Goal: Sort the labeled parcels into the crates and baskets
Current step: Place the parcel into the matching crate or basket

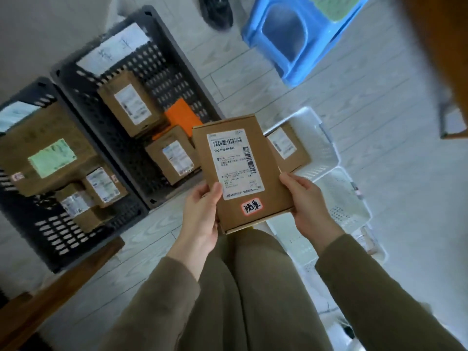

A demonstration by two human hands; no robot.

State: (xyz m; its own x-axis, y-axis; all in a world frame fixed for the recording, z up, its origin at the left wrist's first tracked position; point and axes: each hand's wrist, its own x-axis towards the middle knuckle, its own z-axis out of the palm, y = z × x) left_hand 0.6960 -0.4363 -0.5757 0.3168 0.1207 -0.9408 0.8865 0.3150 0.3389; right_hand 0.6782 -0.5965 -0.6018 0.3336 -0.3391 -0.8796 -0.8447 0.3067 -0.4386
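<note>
I hold a flat brown cardboard parcel point(263, 158) in front of me, above my knees. It carries a white shipping label with barcodes and a small red-edged sticker with handwriting. My left hand point(202, 211) grips its lower left edge, thumb on the label. My right hand point(307, 201) grips its lower right edge. Two dark slotted crates lie on the floor to the left: the middle crate point(162, 59) holds labeled boxes and an orange parcel point(183, 115); the left crate point(50, 236) holds several boxes. A white basket point(319, 148) to the right holds one labeled box point(287, 148).
More white baskets point(347, 196) stand at the right beside my legs. A blue plastic stool point(298, 34) stands on the pale floor ahead. A dark shoe point(215, 11) lies at the top. A wooden edge point(58, 287) crosses the lower left; wooden furniture point(445, 46) fills the upper right.
</note>
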